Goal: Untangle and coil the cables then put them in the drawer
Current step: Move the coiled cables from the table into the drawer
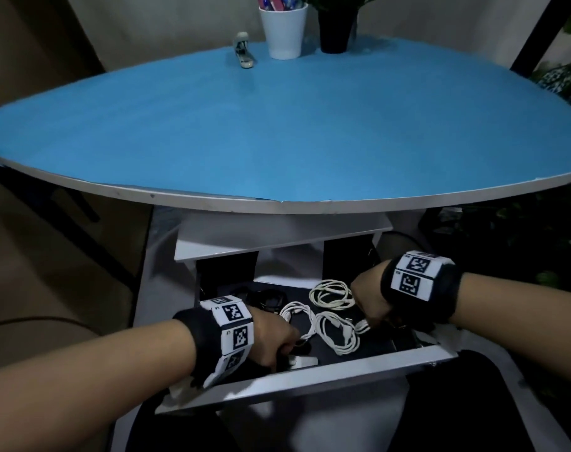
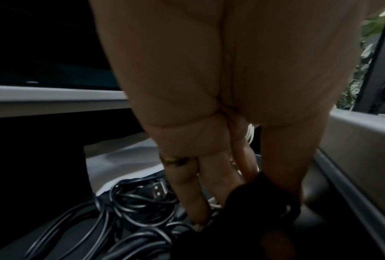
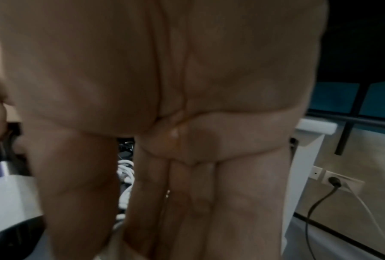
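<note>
Both arms reach down into the open drawer (image 1: 310,376) below the near edge of the blue bench (image 1: 277,132); at the drawer's left end lies a heap of black cables (image 2: 129,202), loosely looped, a USB plug showing on top; the left hand (image 1: 271,337) is down beside them near the front wall, and its grip is closed, fingers and thumb pinching a black piece (image 2: 260,197) that I cannot identify; a ring sits on one finger. Toward the middle of the drawer floor lie the white cables (image 1: 330,318) in three loose coils, one near the back, two nearer the front, touching one another; the right hand (image 1: 372,305) is at the drawer's right end, fingers pointing down and close together onto the end of the nearest white coil; whether that grip actually has the cable I cannot tell, the fingertips being hidden. Up on the bench, along the far edge, stand a stapler (image 1: 244,50), a white cup of pens (image 1: 284,31) and a black plant pot (image 1: 337,29), well apart from the drawer.
</note>
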`<state>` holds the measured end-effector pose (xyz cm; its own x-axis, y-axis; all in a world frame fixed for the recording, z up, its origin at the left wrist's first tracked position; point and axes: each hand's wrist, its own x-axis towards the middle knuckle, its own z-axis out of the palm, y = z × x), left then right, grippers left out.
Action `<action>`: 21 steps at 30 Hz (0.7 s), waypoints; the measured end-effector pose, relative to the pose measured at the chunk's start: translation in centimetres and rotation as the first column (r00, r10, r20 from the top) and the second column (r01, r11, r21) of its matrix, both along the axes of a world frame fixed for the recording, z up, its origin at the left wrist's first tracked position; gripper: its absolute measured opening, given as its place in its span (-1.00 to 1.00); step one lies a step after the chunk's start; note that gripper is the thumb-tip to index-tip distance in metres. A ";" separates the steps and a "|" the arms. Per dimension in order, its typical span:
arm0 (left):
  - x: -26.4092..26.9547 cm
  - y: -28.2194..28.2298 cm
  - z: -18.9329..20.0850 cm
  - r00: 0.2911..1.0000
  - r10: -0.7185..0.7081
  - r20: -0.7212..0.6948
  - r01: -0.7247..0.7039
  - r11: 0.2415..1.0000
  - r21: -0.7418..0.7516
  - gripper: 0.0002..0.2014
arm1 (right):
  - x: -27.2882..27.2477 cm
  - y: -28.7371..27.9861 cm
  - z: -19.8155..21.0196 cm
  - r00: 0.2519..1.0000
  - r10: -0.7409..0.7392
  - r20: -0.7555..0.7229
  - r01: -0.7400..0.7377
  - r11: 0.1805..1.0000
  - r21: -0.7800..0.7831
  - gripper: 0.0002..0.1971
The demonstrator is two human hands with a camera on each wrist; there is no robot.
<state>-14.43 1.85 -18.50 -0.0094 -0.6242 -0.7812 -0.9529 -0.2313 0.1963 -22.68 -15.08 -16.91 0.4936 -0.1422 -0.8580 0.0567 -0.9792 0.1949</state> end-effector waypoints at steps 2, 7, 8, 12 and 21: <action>0.0 -0.5 -0.2 0.999 -0.033 -0.005 0.033 0.999 0.036 -0.68 | 0.4 0.0 -0.8 0.997 -0.072 -0.010 0.072 0.997 -0.021 -0.78; -0.2 -1.6 -0.6 0.990 -0.130 0.059 0.124 0.987 0.097 -0.53 | 1.7 -0.3 -2.4 0.997 -0.038 0.070 0.040 0.999 -0.035 -0.76; -0.3 -1.8 -0.7 0.988 -0.132 0.076 0.124 0.987 0.099 -0.49 | 1.7 -0.6 -2.9 0.995 -0.057 0.083 0.061 0.997 -0.047 -0.79; 0.0 -2.0 -1.8 0.984 -0.143 0.109 0.139 0.989 0.046 -0.48 | 2.1 -1.4 -3.6 0.986 -0.080 0.146 0.088 0.995 -0.044 -0.80; 3.1 -0.8 -4.8 0.936 -0.044 0.349 0.058 0.998 -0.031 -0.34 | 2.1 -2.6 -4.0 0.938 -0.213 0.274 0.207 0.977 0.051 -0.70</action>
